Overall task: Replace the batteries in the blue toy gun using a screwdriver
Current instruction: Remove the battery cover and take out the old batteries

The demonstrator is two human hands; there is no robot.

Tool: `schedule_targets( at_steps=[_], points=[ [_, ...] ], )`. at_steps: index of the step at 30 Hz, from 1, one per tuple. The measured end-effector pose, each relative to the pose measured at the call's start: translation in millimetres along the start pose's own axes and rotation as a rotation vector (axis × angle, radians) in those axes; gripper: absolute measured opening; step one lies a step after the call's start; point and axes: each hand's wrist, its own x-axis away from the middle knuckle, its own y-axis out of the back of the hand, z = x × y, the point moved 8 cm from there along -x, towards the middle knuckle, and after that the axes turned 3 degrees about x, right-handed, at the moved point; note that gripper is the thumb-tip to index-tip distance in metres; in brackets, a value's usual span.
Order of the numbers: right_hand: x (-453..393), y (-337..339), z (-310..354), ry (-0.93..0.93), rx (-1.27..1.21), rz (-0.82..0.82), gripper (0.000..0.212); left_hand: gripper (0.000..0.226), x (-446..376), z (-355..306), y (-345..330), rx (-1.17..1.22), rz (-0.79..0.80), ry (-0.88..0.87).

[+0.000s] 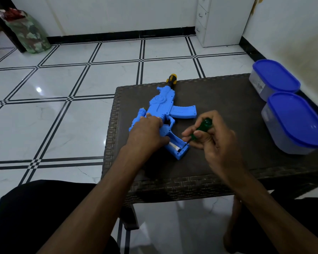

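Observation:
The blue toy gun [163, 107] lies flat on the dark woven table [228, 107], its yellow-and-black muzzle over the far edge. My left hand [147, 131] presses down on the gun's rear body. The grip's battery compartment [178, 146] is uncovered, and a white battery [173, 145] shows inside. My right hand [213, 136] is closed around a green-handled screwdriver [202, 126], whose thin tip points into the compartment's end beside the battery.
Two clear containers with blue lids [275, 77] [297, 121] stand at the table's right side. White tiled floor with black lines spreads left and behind. A green patterned bag [28, 32] and a white cabinet [220, 21] stand by the far wall.

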Motion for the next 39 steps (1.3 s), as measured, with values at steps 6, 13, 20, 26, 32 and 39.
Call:
schedule_targets(
  at_steps=[6, 13, 20, 26, 32, 39],
  points=[
    [10.4, 8.2, -8.6, -0.041, -0.133, -0.049, 0.015, 0.051, -0.3, 0.5, -3.7, -0.045, 0.031, -0.021],
    [-8.8, 26.1, -1.6, -0.063, 0.146, 0.008, 0.008, 0.063, 2.2, 3.0, -1.4, -0.115, 0.156, -0.065],
    [-28.7, -23.6, -16.0, 0.058, 0.748, 0.597, 0.037, 0.069, 6.0, 3.1, -1.2, -0.11, 0.141, -0.083],
    [-40.6, -51.3, -14.8, 0.135, 0.771, 0.737, 0.042, 0.073, 3.2, 3.7, -4.4, -0.103, 0.145, -0.068],
    [-47.3, -63.6, -21.2, 0.112, 0.74, 0.804, 0.024, 0.074, 1.6, 5.1, -7.2, -0.074, 0.153, -0.058],
    [-42.4, -52.3, -28.9, 0.096, 0.698, 0.852, 0.033, 0.08, -2.8, 7.7, -11.4, -0.089, 0.16, -0.057]
  ],
)
